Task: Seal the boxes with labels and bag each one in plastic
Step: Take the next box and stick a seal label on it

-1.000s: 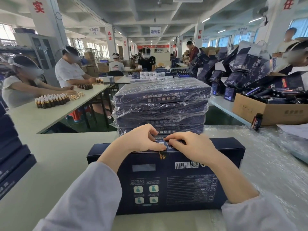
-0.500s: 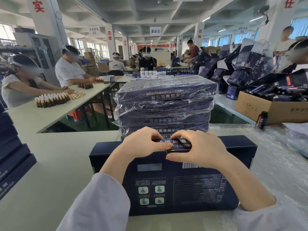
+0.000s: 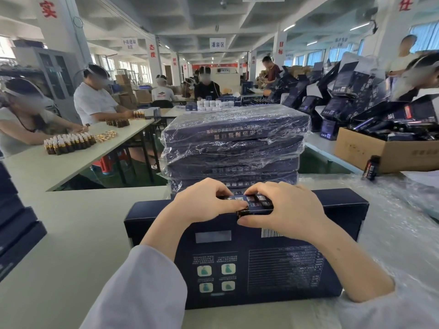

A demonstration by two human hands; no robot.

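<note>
1. Since a second ago, my right hand (image 3: 285, 212) has rolled further over the far edge of the box (image 3: 273, 269). Its thumb has dropped onto the printed face, and the label (image 3: 259, 206) is now bent over that edge rather than being fingered from above.
2. I judge the step to be sealing: the label is being pressed across the opening edge of this box, and bagging has not yet begun for it.
3. The box lies on the bench (image 3: 71, 233) straight in front of me, printed side up, with its far edge just before the stack of bagged boxes (image 3: 235, 143).
4. My left hand (image 3: 204, 203) is curled over the far edge, with its thumb pressing the label's left end.
5. My right hand pinches the label's right end, fingers on top and thumb underneath on the near face. The two hands nearly touch.
6. Both forearms rest across the box and hold it steady.
7. Next, I should rub the label flat so no corner lifts. Then I should let go and reach for a plastic bag (image 3: 392, 222) from the loose plastic lying to my right.
</note>
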